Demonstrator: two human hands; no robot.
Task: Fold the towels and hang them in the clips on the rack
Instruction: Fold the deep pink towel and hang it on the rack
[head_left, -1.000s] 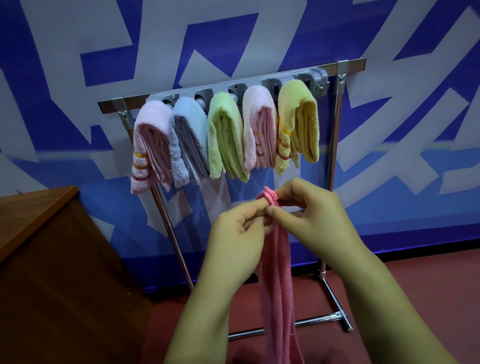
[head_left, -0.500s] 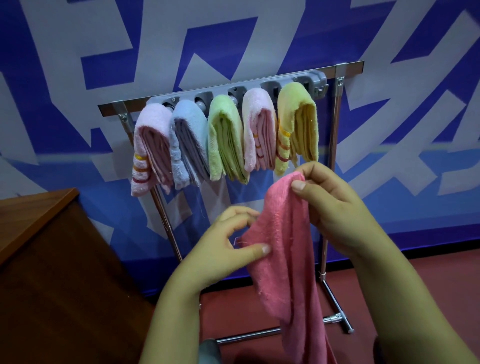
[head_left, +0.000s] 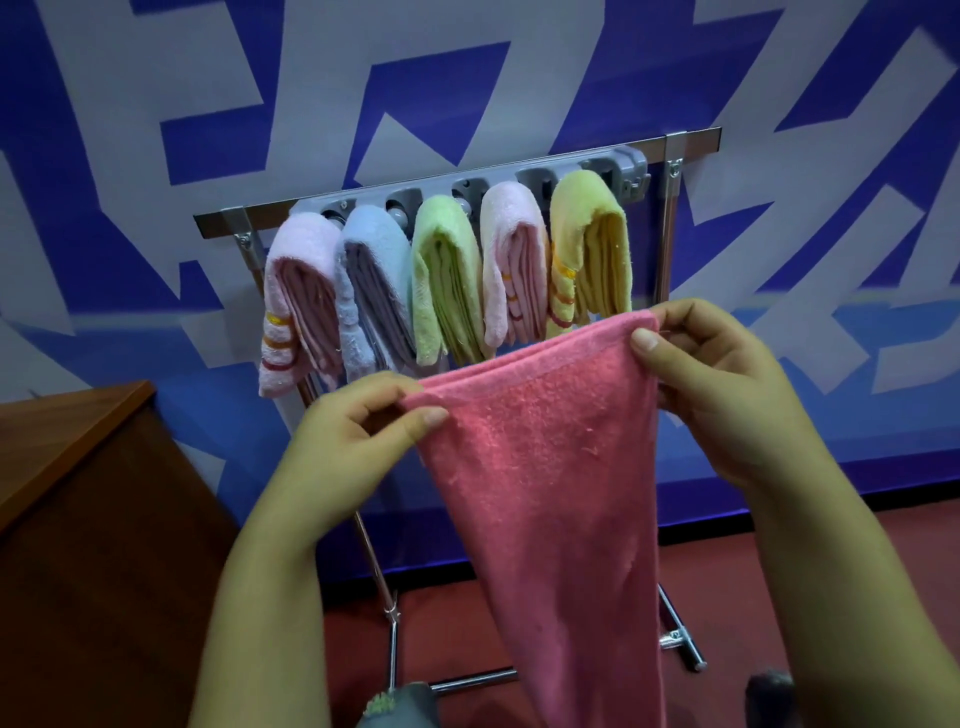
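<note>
Left hand (head_left: 353, 441) pinching the near corner of the pink towel (head_left: 550, 467); right hand (head_left: 727, 384) pinching the far corner, top edge stretched between. Behind, at 12 o'clock: rack (head_left: 670, 208) with five folded towels (head_left: 447, 275) clipped. Wooden table (head_left: 67, 431) at 9 o'clock.

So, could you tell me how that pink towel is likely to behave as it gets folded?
Probably floppy: the pink towel hangs limp below the top edge that the left hand and right hand pinch. Likely light, since fingertip pinches carry it. Its nubbly surface probably resists slipping.
</note>
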